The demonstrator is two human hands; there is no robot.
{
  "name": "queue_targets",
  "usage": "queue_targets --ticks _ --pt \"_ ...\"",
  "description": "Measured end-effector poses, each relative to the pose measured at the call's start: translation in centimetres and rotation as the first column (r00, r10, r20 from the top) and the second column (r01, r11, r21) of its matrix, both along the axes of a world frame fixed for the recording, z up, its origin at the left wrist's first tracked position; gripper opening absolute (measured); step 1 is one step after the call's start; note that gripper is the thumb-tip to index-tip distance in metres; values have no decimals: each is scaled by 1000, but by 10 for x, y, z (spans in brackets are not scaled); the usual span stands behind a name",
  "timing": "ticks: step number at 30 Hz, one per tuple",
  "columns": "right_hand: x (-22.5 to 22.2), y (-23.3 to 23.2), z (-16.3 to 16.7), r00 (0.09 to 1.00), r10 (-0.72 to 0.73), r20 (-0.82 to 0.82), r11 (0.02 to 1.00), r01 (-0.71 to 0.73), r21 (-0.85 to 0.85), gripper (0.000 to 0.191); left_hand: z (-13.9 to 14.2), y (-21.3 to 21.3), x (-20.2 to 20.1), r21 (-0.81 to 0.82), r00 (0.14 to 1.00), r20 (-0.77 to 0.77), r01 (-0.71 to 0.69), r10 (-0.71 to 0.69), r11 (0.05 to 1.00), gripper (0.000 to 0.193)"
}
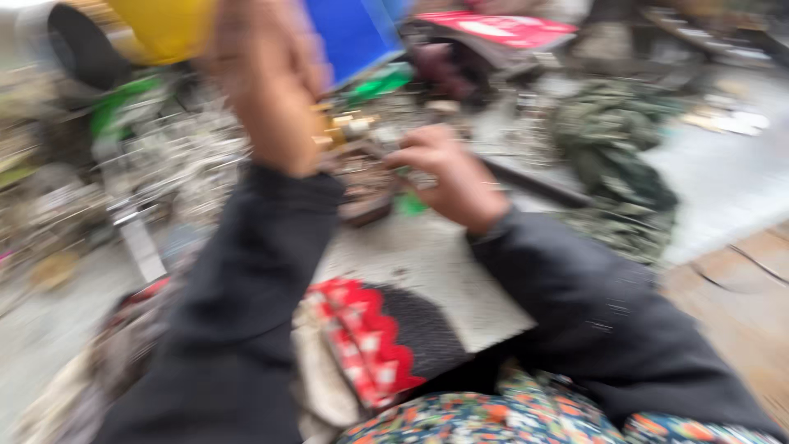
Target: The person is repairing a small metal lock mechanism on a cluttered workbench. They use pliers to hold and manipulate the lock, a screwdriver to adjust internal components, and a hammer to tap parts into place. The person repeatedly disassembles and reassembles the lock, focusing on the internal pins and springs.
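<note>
Holding a small brass-coloured part [341,130] up in front of you, your left hand [267,82] is raised with its back to the camera, so you cannot tell how its fingers are set around the piece; only the yellow metal pokes out at the right edge of the hand. Your right hand [444,177] sits lower, just beside it, fingers curled in and pinching at something small near the part, possibly a thin metal bit, though blur hides it.

Judging by colour and shape, the part is likely rigid, dense for its size and not fragile; its smooth metal could slip, so take it across the wider body, not the thin ends.

Much is hard to read. The whole view is smeared by motion. The scrap pile [181,164] on the floor is a grey tangle with no single piece clear. A yellow tub [164,29] and a blue bin [353,33] are cut off at the top. A dark heap [616,156] lies to the right, its make-up unclear.
</note>
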State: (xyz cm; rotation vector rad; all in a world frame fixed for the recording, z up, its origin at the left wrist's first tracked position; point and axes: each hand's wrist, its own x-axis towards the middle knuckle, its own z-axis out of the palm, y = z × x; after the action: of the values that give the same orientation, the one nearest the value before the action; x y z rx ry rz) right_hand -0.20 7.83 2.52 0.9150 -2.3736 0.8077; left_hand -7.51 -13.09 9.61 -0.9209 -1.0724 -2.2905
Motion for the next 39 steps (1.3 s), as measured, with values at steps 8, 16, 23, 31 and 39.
queue_targets --ticks 8,16,23,31,39 --pt "5 -35 -25 987 122 -105 990 -114 84 31 -17 -16 -22 -465 880 361 -116 308 878 35" --pt "5 -23 -29 997 45 -64 999 -45 12 19 -34 -21 -31 -859 779 281 -57 560 510 29" --pt "7 -27 -32 997 -34 -75 999 32 -36 25 -18 20 -16 -943 826 194 8 530 332 25" --pt "12 -18 -27 997 -35 -74 989 24 -148 30 -41 37 -30 -973 878 154 54 454 226 24" --pt "14 -1 -22 992 -58 -116 972 29 -233 32 -65 43 -22 -960 931 195 116 308 255 26"
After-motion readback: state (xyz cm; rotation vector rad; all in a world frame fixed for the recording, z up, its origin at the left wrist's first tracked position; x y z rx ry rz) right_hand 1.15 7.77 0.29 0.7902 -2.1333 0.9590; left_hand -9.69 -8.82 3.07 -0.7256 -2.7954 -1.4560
